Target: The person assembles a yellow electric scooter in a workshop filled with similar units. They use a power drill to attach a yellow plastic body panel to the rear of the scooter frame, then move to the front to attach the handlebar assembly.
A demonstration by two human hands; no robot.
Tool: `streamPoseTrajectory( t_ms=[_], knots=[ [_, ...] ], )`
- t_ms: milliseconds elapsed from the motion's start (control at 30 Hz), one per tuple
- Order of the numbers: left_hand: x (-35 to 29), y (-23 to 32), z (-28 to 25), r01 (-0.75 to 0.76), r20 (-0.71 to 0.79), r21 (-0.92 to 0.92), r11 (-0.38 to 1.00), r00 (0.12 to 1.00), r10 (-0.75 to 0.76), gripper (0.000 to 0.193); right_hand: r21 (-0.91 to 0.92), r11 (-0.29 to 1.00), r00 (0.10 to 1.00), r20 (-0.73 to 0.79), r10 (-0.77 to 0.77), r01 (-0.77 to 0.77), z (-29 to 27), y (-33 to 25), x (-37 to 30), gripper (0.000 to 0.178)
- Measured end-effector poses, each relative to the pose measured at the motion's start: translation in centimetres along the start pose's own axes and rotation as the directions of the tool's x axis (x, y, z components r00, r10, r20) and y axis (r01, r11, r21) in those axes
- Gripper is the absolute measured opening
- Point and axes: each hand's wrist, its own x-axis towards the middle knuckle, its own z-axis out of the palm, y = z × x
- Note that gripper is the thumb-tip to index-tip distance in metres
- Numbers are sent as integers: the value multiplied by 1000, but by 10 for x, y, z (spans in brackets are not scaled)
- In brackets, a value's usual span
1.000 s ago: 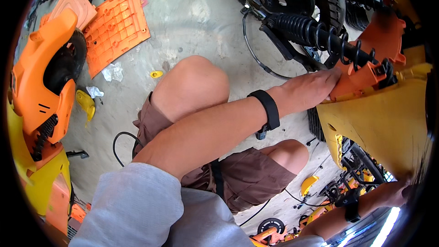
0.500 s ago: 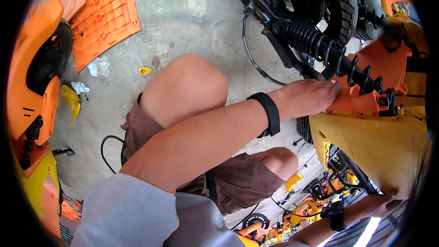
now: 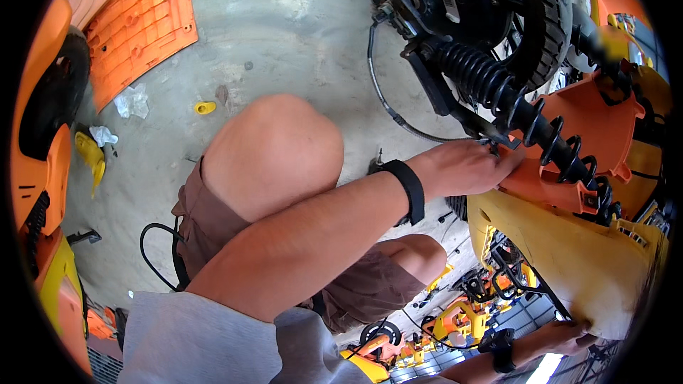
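My left hand reaches to the lower end of a black coil-spring shock absorber. Its fingers are bent together against the edge of an orange plastic fender, beside a black bracket; whatever they pinch is hidden. At the lower right, my right hand grips the lower edge of a large yellow body panel, its fingertips partly out of sight. Above the shock stands a wheel with a black hub and knobbly tyre. A grey cable loops from its axle toward my left hand.
An orange ribbed panel lies on the concrete floor at the far left, near clear plastic scraps and small yellow parts. Another orange vehicle stands along the left edge. Several yellow and orange parts fill the lower right background.
The view has shifted slightly. My left hand's fingers have bent more at the bracket beside the orange fender. My right hand stays at the yellow panel's edge.
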Motion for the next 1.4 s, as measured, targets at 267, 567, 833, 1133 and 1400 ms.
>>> streamPoseTrajectory(
  t_ms=[267,567,833,1133,1400],
  knots=[
    [4,4,-5,62,110,-65,996,992,-55,56,243,968,997,-3,72,-69,18,-32,-6,40],
    [0,28,-22,235,242,-268,934,955,-171,79,241,970,999,-51,5,8,26,-29,-8,60],
    [13,37,-42,144,99,-328,934,988,-118,76,225,967,992,-62,-107,118,26,-16,-10,83],
    [2,49,-45,120,-154,-611,783,951,-266,30,311,950,999,-41,-25,37,24,-9,-11,85],
    [9,54,-40,77,-277,-598,798,914,-296,26,356,923,986,-25,162,-143,14,-12,-18,77]
  ],
)
